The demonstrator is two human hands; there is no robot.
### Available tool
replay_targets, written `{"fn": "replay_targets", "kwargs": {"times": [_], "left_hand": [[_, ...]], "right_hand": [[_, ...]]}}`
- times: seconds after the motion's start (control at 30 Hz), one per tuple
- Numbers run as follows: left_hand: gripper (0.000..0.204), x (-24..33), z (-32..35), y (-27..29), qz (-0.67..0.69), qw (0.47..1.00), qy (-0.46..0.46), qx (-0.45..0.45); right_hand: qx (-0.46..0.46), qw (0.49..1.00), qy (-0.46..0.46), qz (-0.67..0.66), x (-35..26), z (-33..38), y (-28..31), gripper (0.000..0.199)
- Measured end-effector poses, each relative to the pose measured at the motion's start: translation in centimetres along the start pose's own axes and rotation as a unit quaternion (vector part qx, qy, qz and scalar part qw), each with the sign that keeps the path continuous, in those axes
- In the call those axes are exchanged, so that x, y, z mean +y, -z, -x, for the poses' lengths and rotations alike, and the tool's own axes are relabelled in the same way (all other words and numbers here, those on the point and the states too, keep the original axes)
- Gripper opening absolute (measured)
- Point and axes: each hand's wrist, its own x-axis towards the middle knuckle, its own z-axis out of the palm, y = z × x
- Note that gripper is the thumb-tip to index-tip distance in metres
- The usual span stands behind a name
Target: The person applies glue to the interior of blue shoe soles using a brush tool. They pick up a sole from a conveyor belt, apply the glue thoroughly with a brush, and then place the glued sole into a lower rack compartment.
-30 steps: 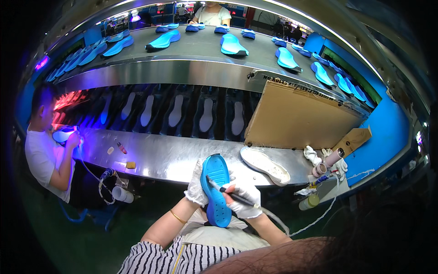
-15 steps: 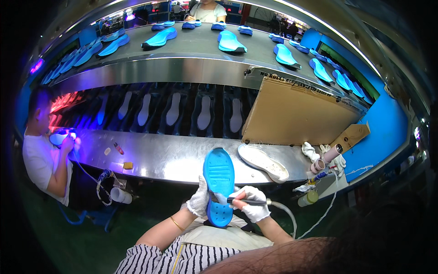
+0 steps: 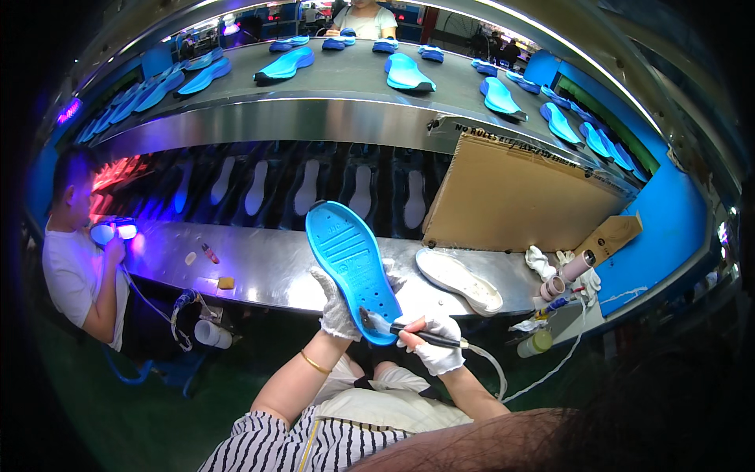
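Observation:
My gloved left hand [image 3: 336, 312] is closed around the side of a bright blue shoe sole [image 3: 346, 256], its fingertips showing past the far edge. The sole is held up at a tilt in front of the bench, its ridged and hole-dotted face toward me. In my gloved right hand [image 3: 442, 350], with the fingertips bare, is a black-handled brush [image 3: 429, 337] that has a pale hose at its rear end. The brush tip lies over the near end of the sole, apparently touching it. A white sole-shaped piece [image 3: 460, 282] rests on the bench to the right.
A metal bench [image 3: 271, 271] runs across, with a cardboard sheet [image 3: 523, 197] leaning at the right. Cups [image 3: 553, 287], spare gloves and a jar [image 3: 533, 344] stand there. Beyond, a conveyor belt [image 3: 346, 75] carries blue soles. Another person [image 3: 82, 267] works at the left.
The blue sole has risen and tilted, its far end swinging up and left. My left hand has moved up with it. The brush has shifted to the sole's near end.

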Motion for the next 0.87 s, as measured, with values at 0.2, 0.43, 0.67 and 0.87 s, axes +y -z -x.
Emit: {"fn": "replay_targets", "kwargs": {"times": [0.2, 0.43, 0.67, 0.87], "left_hand": [[0.105, 1.4, -1.0, -1.8, -0.061, 0.994, -0.032, -0.081], [0.107, 2.9, -1.9, -2.0, -0.333, 0.938, 0.023, -0.092], [0.087, 4.0, -3.1, -2.6, -0.358, 0.915, 0.152, -0.102], [0.074, 3.7, -5.7, -2.4, -0.429, 0.874, 0.221, 0.052]], "right_hand": [[-0.003, 0.961, -0.144, -0.237, -0.8, -0.7, 0.6, 0.01], [-0.114, 0.989, -0.038, 0.086, -0.7, -2.0, 2.2, 0.012], [-0.192, 0.963, -0.189, 0.019, -2.5, -3.5, 3.7, 0.013], [-0.178, 0.976, -0.033, 0.121, -0.3, -3.2, 2.6, 0.009]]}}
